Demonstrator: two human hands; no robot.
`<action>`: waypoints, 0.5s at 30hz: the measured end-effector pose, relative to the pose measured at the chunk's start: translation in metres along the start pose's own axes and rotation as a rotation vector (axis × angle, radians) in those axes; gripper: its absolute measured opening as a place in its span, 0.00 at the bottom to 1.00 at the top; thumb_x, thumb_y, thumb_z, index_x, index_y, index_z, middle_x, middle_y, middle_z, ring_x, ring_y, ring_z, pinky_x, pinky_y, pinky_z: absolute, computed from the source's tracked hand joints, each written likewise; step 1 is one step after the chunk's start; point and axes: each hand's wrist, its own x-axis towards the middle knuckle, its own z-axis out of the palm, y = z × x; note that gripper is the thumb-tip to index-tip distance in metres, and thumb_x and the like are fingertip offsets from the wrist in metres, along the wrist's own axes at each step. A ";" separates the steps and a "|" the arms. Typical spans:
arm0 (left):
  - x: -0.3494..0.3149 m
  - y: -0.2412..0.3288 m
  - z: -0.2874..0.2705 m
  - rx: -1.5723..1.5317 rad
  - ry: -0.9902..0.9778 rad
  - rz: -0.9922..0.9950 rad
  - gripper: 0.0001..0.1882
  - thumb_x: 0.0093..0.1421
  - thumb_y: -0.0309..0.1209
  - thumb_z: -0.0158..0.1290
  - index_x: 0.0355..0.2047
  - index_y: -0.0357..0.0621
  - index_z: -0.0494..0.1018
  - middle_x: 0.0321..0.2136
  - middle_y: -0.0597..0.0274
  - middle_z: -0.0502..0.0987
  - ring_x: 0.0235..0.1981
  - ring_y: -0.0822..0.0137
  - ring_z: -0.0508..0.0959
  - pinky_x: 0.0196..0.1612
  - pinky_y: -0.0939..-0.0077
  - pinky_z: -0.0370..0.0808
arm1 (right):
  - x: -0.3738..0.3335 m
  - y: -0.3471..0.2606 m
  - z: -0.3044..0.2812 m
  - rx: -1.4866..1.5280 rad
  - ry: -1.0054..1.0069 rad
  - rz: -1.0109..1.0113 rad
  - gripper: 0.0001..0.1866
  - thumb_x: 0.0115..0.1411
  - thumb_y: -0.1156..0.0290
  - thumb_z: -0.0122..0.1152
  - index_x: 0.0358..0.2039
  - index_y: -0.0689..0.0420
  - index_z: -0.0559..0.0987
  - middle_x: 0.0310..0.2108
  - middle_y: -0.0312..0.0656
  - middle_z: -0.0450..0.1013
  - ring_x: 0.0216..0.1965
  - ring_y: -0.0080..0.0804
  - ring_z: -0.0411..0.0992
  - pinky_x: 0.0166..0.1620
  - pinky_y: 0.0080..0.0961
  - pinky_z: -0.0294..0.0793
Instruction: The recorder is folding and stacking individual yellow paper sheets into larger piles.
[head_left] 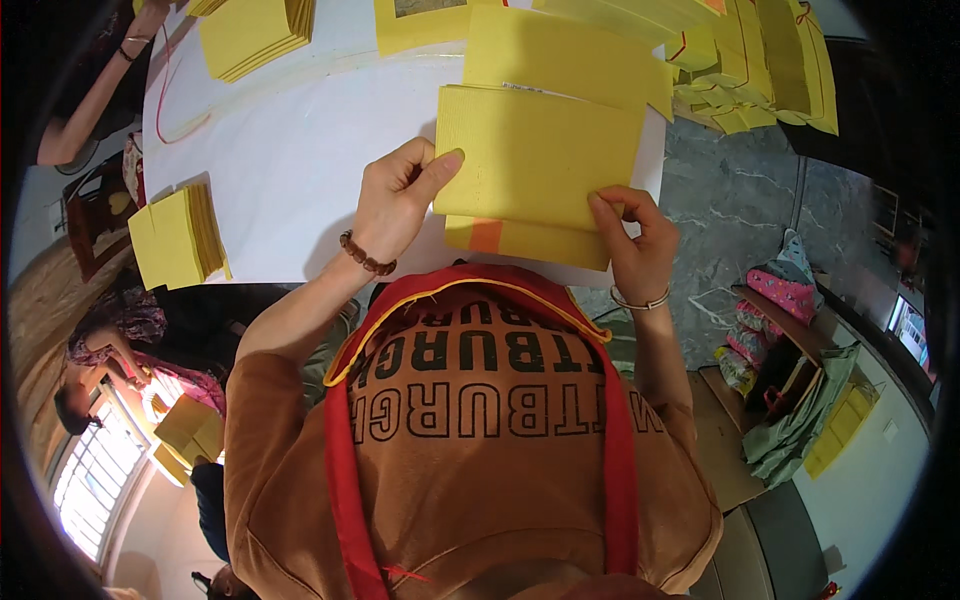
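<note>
A flat yellow paper sheet [535, 150], seemingly folded, is held up over the table's near edge. My left hand [395, 200] pinches its left edge, thumb on top and the other fingers curled. At the lower right corner, my right hand [638, 240] grips it between thumb and fingers. Below it shows another yellow paper piece [570, 245] with an orange patch; whether the two are joined I cannot tell. Beyond lies a larger yellow sheet [560, 55], partly covered by the held one.
The white table [300, 150] carries yellow paper stacks at the near left [175, 235] and far left [255, 40]. Yellow paper pieces with red cords [740, 65] crowd the far right. Another person's arm [95, 100] reaches in at the far left, near a red string [163, 95].
</note>
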 end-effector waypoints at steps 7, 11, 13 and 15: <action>0.005 0.000 0.002 -0.031 -0.005 -0.110 0.17 0.59 0.34 0.50 0.15 0.45 0.62 0.12 0.76 0.60 0.15 0.83 0.56 0.19 0.85 0.52 | 0.003 0.000 -0.001 0.007 -0.027 0.050 0.05 0.49 0.72 0.62 0.27 0.57 0.78 0.20 0.38 0.73 0.20 0.23 0.68 0.25 0.18 0.65; 0.006 -0.003 0.003 -0.053 -0.004 -0.112 0.17 0.59 0.33 0.50 0.14 0.46 0.61 0.12 0.77 0.59 0.15 0.84 0.56 0.18 0.86 0.52 | 0.004 0.002 0.000 0.014 -0.025 0.039 0.05 0.49 0.72 0.62 0.27 0.57 0.78 0.20 0.38 0.72 0.20 0.23 0.67 0.25 0.18 0.65; 0.006 -0.002 0.005 -0.076 0.003 -0.105 0.17 0.59 0.33 0.49 0.14 0.46 0.60 0.11 0.77 0.58 0.14 0.84 0.55 0.17 0.86 0.51 | 0.006 0.000 -0.001 0.022 -0.050 0.063 0.05 0.49 0.72 0.62 0.27 0.58 0.77 0.19 0.38 0.72 0.19 0.23 0.67 0.25 0.18 0.65; 0.006 -0.001 0.007 -0.079 0.021 -0.112 0.18 0.58 0.32 0.50 0.13 0.44 0.59 0.11 0.76 0.57 0.15 0.83 0.54 0.17 0.83 0.51 | 0.006 -0.001 -0.002 0.003 -0.055 0.059 0.05 0.49 0.72 0.62 0.27 0.58 0.77 0.19 0.37 0.72 0.19 0.22 0.66 0.24 0.18 0.64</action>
